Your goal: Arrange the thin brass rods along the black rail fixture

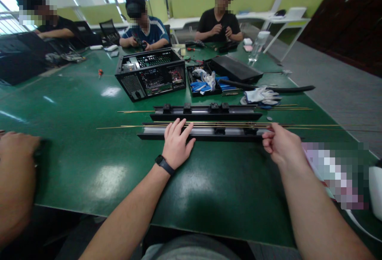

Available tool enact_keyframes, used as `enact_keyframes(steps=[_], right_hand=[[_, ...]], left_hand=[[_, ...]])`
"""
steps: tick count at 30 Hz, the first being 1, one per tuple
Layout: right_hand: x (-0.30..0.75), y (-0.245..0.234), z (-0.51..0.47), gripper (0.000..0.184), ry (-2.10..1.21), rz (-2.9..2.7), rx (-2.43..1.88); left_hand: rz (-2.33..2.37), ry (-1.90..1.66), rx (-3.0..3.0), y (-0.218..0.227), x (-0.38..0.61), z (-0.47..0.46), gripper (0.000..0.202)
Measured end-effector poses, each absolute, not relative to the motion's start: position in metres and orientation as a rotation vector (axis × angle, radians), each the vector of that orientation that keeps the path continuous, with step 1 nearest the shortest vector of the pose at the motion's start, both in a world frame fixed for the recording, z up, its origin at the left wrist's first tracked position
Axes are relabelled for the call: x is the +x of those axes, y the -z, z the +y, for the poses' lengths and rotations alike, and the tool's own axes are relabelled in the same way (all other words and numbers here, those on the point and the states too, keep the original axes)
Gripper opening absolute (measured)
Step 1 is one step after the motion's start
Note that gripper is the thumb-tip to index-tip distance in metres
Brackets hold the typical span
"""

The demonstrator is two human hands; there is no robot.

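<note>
A long black rail (215, 133) lies across the green table (89, 140) in front of me, with thin brass rods (227, 125) resting along its top. My left hand (176, 144), a black watch on its wrist, lies flat with fingers stretched out on the rail and rods. My right hand (279, 142) is curled at the rail's right end, fingertips pinched on the rods there. A second black rail (205, 113) lies parallel just beyond, with more brass rods beside it.
An open black computer case (151, 73) and a tray of tools (204, 81) stand behind the rails. White gloves (261, 96) and a black hose (268, 88) lie to the right. Three people sit at the far side. Another person's arm (14, 172) rests at my left.
</note>
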State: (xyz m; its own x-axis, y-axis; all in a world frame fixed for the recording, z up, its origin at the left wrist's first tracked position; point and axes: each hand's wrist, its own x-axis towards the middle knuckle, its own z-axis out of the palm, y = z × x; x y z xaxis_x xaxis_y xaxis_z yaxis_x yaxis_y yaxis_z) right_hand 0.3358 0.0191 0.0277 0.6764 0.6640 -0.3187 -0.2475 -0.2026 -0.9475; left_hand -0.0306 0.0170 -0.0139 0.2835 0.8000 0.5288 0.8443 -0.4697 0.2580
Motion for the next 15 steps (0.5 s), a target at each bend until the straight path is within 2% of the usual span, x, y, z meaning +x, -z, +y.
enact_keyframes(steps=[9,15], right_hand=[[0.348,-0.023,0.022,0.025,-0.718,-0.277,-1.590],[0.341,-0.023,0.021,0.025,-0.803,-0.327,-1.592]], left_hand=[[-1.588,0.933,-2.461,0.015,-0.030,0.016,0.056],[-1.580,0.935,-2.463,0.014,-0.031,0.017,0.055]])
